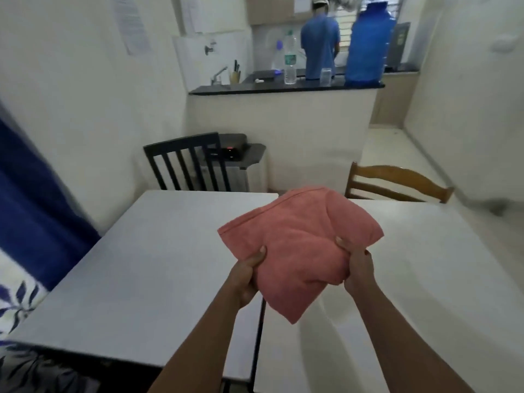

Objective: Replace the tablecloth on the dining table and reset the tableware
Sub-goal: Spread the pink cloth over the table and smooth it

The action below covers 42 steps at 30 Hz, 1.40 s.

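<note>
Home kitchen-diner: sink counter (286,87), dining table (141,265)

Pink tablecloth (297,245), folded bundle, held above bare white dining table (136,259).

There is only one camera, and it sits on the head of the person who stands at the near edge of the desk (141,265). It looks forward and down over the bare forearms. The left hand (246,279) and the right hand (355,269) are close below the lens, near the middle of the view. The lens is wide, so the straight edges bend at the sides. Beyond the desk the view reaches a black chair (187,163) and a wooden chair (397,182) at the far side, then a kitchen counter (283,87) well behind them, where another person (320,43) stands with the back to the camera.
</note>
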Motion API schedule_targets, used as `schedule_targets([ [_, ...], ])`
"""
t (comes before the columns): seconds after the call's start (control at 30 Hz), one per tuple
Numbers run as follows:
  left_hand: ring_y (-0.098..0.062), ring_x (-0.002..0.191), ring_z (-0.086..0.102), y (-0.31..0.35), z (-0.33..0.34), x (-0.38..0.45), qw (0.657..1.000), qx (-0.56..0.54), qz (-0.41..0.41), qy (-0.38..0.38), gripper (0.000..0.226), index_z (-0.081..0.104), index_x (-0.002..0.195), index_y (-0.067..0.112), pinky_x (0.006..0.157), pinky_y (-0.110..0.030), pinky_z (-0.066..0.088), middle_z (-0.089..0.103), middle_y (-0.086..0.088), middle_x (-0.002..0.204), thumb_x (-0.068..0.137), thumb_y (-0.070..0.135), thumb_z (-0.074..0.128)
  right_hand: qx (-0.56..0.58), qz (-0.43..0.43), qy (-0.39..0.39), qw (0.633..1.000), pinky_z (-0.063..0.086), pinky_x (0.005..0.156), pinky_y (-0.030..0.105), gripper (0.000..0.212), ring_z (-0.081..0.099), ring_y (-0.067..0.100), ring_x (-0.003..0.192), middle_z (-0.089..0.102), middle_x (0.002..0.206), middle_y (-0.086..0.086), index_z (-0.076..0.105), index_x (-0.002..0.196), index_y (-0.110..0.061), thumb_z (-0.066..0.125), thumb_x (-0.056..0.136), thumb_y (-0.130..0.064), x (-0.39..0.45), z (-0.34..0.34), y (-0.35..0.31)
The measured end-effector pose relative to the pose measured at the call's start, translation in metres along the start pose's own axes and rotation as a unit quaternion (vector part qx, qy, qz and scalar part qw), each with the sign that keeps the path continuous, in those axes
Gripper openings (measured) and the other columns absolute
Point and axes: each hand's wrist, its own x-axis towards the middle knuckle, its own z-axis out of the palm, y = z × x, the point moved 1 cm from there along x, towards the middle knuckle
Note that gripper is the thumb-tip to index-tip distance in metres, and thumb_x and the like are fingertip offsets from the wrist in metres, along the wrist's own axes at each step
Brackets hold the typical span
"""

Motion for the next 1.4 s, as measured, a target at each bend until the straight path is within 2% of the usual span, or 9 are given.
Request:
schedule_targets([
  [0.23,-0.027,0.109,0.068,-0.027,-0.056,0.083,0.994,0.046,-0.09,0.052,0.073,0.053,0.137,0.016,0.089,-0.048,0.058,0.07,-0.005,0.122,0.076,0.041,0.084,-0.031,0.118,0.058,0.991,0.052,0.066,0.033,0.026,0.066,0.024,0.089,0.07,0.116,0.01,0.067,0.108,-0.017,0.075,0.087,-0.03,0.019,0.004,0.094],
  [0.37,-0.028,0.107,0.065,-0.051,-0.085,0.11,0.982,0.051,-0.155,0.096,0.07,0.05,0.139,0.014,0.086,-0.043,0.057,0.065,-0.008,0.124,0.081,0.035,0.081,-0.082,0.152,0.094,0.98,0.059,0.066,0.042,0.045,0.066,0.032,0.102,0.068,0.116,0.009,0.065,0.107,-0.019,0.077,0.08,-0.053,0.019,0.0,0.138],
  [0.5,-0.031,0.113,0.062,-0.071,-0.093,0.126,0.976,0.059,-0.179,0.107,0.082,0.047,0.143,0.012,0.098,-0.051,0.052,0.063,-0.012,0.13,0.076,0.041,0.083,-0.111,0.178,0.228,0.951,0.061,0.067,0.054,0.118,0.066,0.039,0.1,0.063,0.118,0.018,0.057,0.123,-0.008,0.076,0.037,-0.088,0.026,0.01,0.15],
  [0.73,-0.034,0.106,0.067,-0.044,-0.072,0.142,0.981,0.039,-0.176,0.078,0.063,0.055,0.134,0.007,0.082,-0.041,0.057,0.07,-0.015,0.117,0.083,0.038,0.076,0.277,0.28,0.047,0.918,0.057,0.079,0.058,0.097,0.063,0.04,0.107,0.065,0.121,0.021,0.057,0.129,-0.006,0.032,0.082,-0.088,0.013,0.027,0.151],
  [0.9,-0.034,0.102,0.07,0.008,-0.009,0.132,0.987,0.072,-0.146,-0.019,0.048,0.057,0.123,0.012,0.076,-0.042,0.059,0.071,-0.016,0.114,0.086,0.039,0.071,0.279,0.239,-0.048,0.929,0.044,0.101,0.062,0.065,0.058,0.039,0.123,0.064,0.134,0.017,0.059,0.136,-0.017,0.031,0.099,-0.064,0.017,0.047,0.122],
  [1.0,-0.036,0.103,0.07,0.031,0.015,0.128,0.985,0.091,-0.133,-0.061,0.045,0.056,0.124,0.012,0.083,-0.046,0.057,0.072,-0.017,0.113,0.089,0.036,0.069,0.306,0.16,-0.084,0.935,0.016,0.123,0.051,0.107,0.028,0.029,0.149,0.031,0.162,-0.004,0.03,0.157,-0.022,0.042,0.073,-0.089,0.055,0.043,0.117],
  [1.07,-0.037,0.104,0.07,0.05,0.012,0.127,0.984,0.114,-0.123,-0.066,0.046,0.055,0.128,0.008,0.085,-0.047,0.056,0.072,-0.019,0.114,0.091,0.033,0.067,0.329,0.109,-0.104,0.932,0.023,0.12,0.048,0.115,0.038,0.025,0.144,0.039,0.153,-0.027,0.04,0.153,-0.022,0.042,0.064,-0.096,0.053,0.048,0.084],
  [1.17,-0.036,0.101,0.071,0.075,-0.018,0.123,0.982,0.152,-0.107,-0.041,0.047,0.055,0.131,0.005,0.081,-0.044,0.057,0.072,-0.019,0.113,0.093,0.031,0.064,0.394,0.097,-0.069,0.911,0.045,0.095,0.069,0.088,0.065,0.038,0.113,0.071,0.125,0.002,0.072,0.123,-0.032,0.038,0.069,-0.093,0.049,0.04,0.038],
  [1.4,-0.029,0.095,0.073,0.098,-0.1,0.119,0.973,0.201,-0.112,0.001,0.031,0.061,0.12,0.006,0.077,-0.039,0.057,0.075,-0.014,0.108,0.096,0.027,0.059,0.367,-0.029,0.066,0.927,0.055,0.094,0.046,0.07,0.064,0.032,0.119,0.069,0.126,0.014,0.05,0.143,-0.011,0.055,0.094,-0.061,0.066,0.018,0.012],
])
